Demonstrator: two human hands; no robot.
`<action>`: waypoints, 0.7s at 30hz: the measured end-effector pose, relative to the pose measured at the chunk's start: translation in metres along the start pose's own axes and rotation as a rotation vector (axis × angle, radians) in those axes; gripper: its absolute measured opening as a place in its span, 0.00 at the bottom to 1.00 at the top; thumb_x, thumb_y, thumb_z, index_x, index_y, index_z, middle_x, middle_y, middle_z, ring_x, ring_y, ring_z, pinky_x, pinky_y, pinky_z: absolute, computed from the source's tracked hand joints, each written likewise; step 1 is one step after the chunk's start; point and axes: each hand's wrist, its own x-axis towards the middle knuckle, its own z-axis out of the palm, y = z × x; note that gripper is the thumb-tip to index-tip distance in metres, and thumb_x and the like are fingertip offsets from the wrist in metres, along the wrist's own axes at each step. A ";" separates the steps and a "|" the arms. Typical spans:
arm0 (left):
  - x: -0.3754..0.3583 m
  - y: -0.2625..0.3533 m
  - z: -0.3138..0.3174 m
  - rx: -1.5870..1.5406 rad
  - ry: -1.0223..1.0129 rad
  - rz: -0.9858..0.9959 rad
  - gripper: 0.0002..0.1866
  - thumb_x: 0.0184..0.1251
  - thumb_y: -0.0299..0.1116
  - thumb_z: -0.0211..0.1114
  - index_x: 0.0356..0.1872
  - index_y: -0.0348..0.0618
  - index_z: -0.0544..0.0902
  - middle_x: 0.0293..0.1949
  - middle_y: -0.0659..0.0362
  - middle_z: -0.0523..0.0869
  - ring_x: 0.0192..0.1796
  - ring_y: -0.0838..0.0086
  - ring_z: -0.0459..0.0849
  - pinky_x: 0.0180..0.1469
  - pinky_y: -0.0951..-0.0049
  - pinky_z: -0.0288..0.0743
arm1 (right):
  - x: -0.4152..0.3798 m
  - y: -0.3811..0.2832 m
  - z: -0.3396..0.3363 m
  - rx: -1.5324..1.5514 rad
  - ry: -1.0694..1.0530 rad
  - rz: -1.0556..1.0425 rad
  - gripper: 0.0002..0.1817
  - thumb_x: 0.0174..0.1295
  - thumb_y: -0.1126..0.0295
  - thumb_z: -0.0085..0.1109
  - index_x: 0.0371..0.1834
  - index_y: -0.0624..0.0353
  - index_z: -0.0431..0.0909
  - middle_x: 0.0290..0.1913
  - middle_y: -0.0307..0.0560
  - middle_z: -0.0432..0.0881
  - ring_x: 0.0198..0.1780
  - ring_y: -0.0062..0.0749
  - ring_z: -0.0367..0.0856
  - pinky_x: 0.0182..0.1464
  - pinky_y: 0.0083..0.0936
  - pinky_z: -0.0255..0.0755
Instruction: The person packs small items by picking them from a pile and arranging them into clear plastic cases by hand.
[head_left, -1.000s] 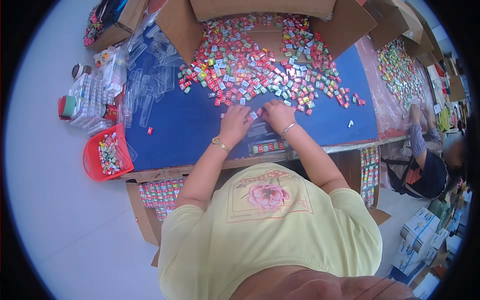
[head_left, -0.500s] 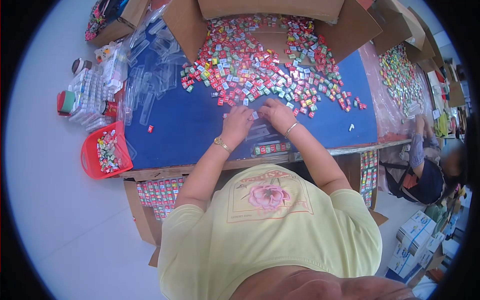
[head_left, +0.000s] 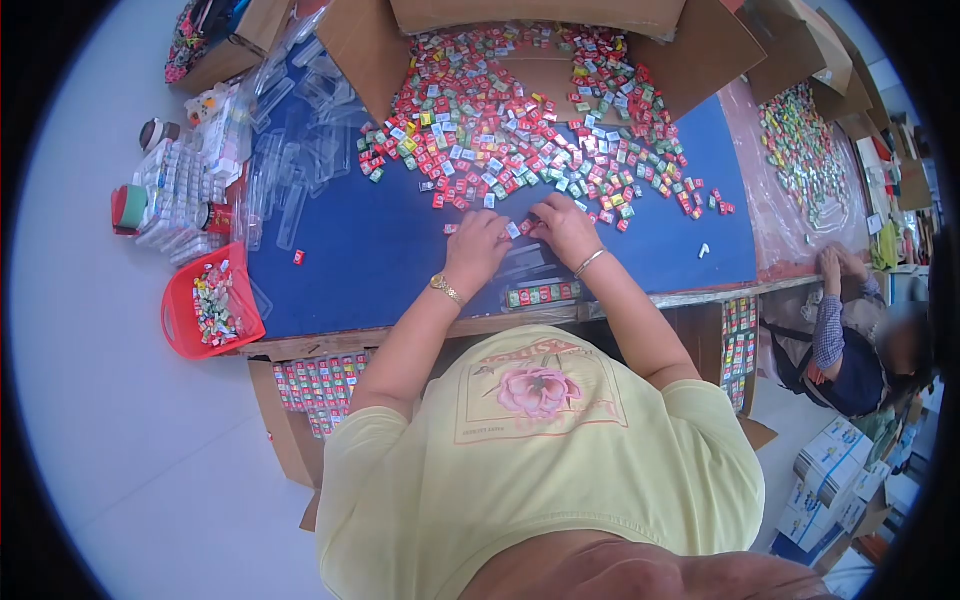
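Observation:
On the blue table top, both my hands work close together at the near edge of a heap of small printed blocks [head_left: 480, 150] in red, green, white and yellow. My left hand [head_left: 476, 246], with a watch at the wrist, has its fingers curled, a small white-and-blue block [head_left: 513, 230] at its fingertips. My right hand [head_left: 570, 234], wearing a bangle, pinches a small red block [head_left: 527, 227]; its fingertips partly cover it. Just below the hands lie clear plastic cases [head_left: 525, 262]. Nearer me, another case [head_left: 543, 295] holds a row of blocks.
Clear empty cases [head_left: 290, 190] pile up at the left. A red basket [head_left: 187, 315] of blocks hangs by the table's left edge. An open carton [head_left: 540, 15] stands behind the heap. Filled cases [head_left: 320, 395] sit below the table. Another person [head_left: 845, 330] works at the right.
My right hand has shifted slightly right and down, and a red block now shows at its fingertips. My left hand stays nearly in place. At the right, the other person's hands moved nearer their body.

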 end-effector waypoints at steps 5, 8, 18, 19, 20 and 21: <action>-0.009 -0.007 -0.008 0.046 -0.013 -0.083 0.20 0.55 0.32 0.78 0.51 0.45 0.87 0.47 0.58 0.85 0.52 0.60 0.83 0.53 0.61 0.81 | 0.001 -0.011 -0.006 -0.136 0.100 -0.164 0.14 0.54 0.67 0.73 0.45 0.50 0.87 0.44 0.40 0.82 0.52 0.39 0.80 0.51 0.35 0.79; -0.009 -0.015 -0.009 0.066 -0.045 -0.075 0.20 0.56 0.33 0.77 0.51 0.45 0.87 0.46 0.57 0.86 0.52 0.60 0.84 0.53 0.60 0.81 | 0.012 -0.007 0.003 -0.191 0.046 -0.237 0.13 0.51 0.65 0.75 0.41 0.48 0.87 0.41 0.39 0.82 0.52 0.37 0.79 0.52 0.34 0.78; -0.008 -0.014 -0.007 0.101 -0.077 -0.158 0.18 0.59 0.41 0.77 0.48 0.44 0.88 0.38 0.54 0.86 0.43 0.58 0.87 0.50 0.59 0.81 | 0.023 -0.004 0.002 -0.282 0.027 -0.285 0.10 0.55 0.61 0.72 0.37 0.50 0.86 0.38 0.38 0.84 0.49 0.35 0.80 0.50 0.35 0.77; -0.007 -0.011 -0.006 0.103 -0.115 -0.192 0.19 0.59 0.42 0.77 0.48 0.43 0.88 0.37 0.54 0.86 0.42 0.58 0.87 0.51 0.59 0.81 | 0.023 -0.004 0.002 -0.258 0.031 -0.281 0.10 0.55 0.61 0.72 0.38 0.50 0.85 0.38 0.38 0.84 0.49 0.36 0.81 0.50 0.35 0.77; -0.006 -0.008 -0.006 0.105 -0.152 -0.224 0.20 0.59 0.43 0.77 0.48 0.43 0.88 0.36 0.54 0.86 0.41 0.57 0.87 0.51 0.60 0.81 | 0.023 -0.004 0.002 -0.259 0.028 -0.281 0.10 0.55 0.61 0.72 0.38 0.50 0.85 0.38 0.38 0.84 0.49 0.36 0.81 0.50 0.35 0.77; -0.005 -0.006 -0.007 0.107 -0.190 -0.256 0.20 0.59 0.44 0.77 0.48 0.43 0.88 0.35 0.54 0.86 0.40 0.57 0.88 0.51 0.60 0.81 | 0.025 -0.002 0.002 -0.242 0.002 -0.286 0.11 0.55 0.61 0.72 0.39 0.50 0.85 0.38 0.39 0.84 0.48 0.36 0.81 0.50 0.35 0.77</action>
